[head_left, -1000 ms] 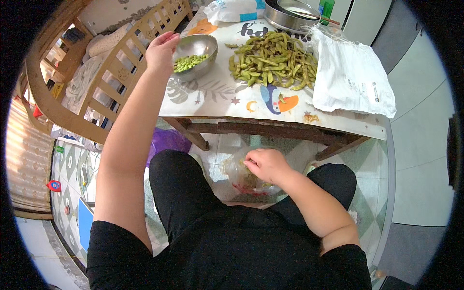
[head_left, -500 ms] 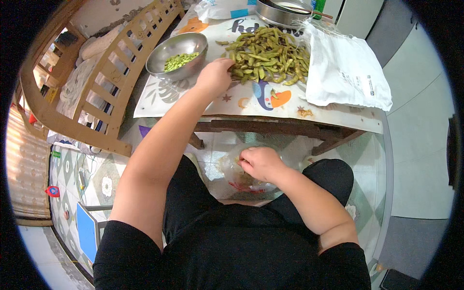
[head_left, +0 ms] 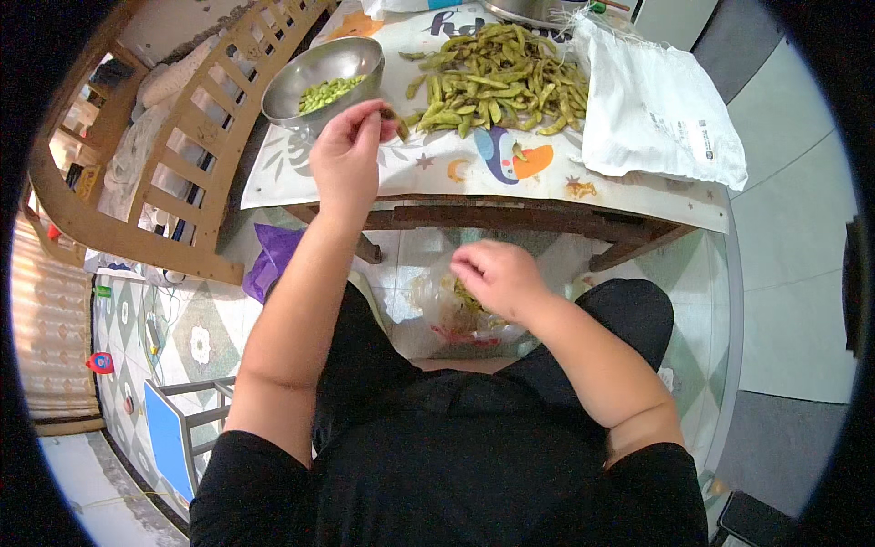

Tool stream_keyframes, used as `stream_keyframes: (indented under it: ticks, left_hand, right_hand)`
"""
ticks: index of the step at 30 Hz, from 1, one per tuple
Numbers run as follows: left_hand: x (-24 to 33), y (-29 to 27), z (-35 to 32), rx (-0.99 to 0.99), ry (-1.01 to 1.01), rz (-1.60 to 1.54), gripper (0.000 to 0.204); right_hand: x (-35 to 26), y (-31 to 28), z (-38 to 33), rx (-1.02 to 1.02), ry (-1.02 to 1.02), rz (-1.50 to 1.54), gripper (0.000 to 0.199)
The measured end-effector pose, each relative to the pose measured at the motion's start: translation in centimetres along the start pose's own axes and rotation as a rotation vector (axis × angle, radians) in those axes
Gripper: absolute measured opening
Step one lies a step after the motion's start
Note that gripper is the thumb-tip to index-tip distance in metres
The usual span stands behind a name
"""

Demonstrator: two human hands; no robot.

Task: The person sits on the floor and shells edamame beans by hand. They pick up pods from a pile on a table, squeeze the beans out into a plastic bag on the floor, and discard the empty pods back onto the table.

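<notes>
My left hand [head_left: 348,155] is raised at the table's front edge, just below the metal bowl. It pinches a dark greenish-brown soybean pod [head_left: 399,126] between thumb and fingers. Shelled green beans [head_left: 330,92] lie in the steel bowl [head_left: 276,89]. To the right of the bowl a heap of soybean pods [head_left: 497,80] spreads over the printed tablecloth [head_left: 365,182]. My right hand [head_left: 499,281] hovers over a clear plastic bag [head_left: 433,314] on the floor between my legs, which has yellowish-green bits inside. Its fingers are curled together, and whatever they may hold is hidden.
A white sack [head_left: 652,118] lies on the table's right side, and a steel pot [head_left: 533,9] stands at the back. One loose pod [head_left: 519,152] lies near the front edge. Left are a wooden bed rail [head_left: 187,182], a purple bag [head_left: 273,255] and a blue-topped stool [head_left: 170,438].
My left hand has drawn back from the pod heap, toward me and left, with a pod in its fingers. My right hand has shifted slightly up and right above the plastic bag.
</notes>
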State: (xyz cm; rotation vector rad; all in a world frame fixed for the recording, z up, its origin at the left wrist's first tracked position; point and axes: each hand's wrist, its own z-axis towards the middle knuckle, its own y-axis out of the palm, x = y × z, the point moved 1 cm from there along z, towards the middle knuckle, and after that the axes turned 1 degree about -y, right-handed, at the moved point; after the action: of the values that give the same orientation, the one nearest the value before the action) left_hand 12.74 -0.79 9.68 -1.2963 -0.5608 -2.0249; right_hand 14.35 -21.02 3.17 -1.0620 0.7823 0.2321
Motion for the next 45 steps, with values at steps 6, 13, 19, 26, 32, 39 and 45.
stream_keyframes:
  ticks: [6, 13, 19, 26, 32, 39, 45]
  left_hand:
    - [0.6, 0.2, -9.4, -0.135, -0.572, -0.494, 0.016]
    - [-1.9, -0.4, -12.0, -0.219, -0.617, -0.428, 0.02]
    - [-2.0, -1.0, -11.6, -0.464, -0.117, -0.012, 0.031]
    - [-3.1, -1.0, -11.7, -0.58, 0.513, 0.652, 0.02]
    - [-3.1, -0.8, -12.2, -0.553, 0.484, 0.676, 0.014]
    - [-2.8, -0.6, -12.6, -0.412, 0.086, 0.2, 0.007]
    - [-4.0, 0.2, -14.1, -0.254, -0.156, 0.019, 0.009]
  right_hand:
    - [-1.2, -0.9, 0.3, 0.057, 0.395, 0.963, 0.018]
    - [-0.8, -0.8, 0.1, -0.185, 0.538, 1.024, 0.016]
    - [-0.4, -0.9, 0.2, -0.231, 0.579, 0.905, 0.016]
    - [0.9, -0.6, 0.0, -0.297, 0.451, 0.409, 0.021]
    - [-0.5, -0.8, 0.0, -0.199, 0.022, -0.35, 0.025]
    - [-0.6, -0.5, -0.5, -0.155, 0.357, 0.599, 0.022]
    - [0.5, 1.0, -0.7, 0.12, 0.551, 1.136, 0.025]
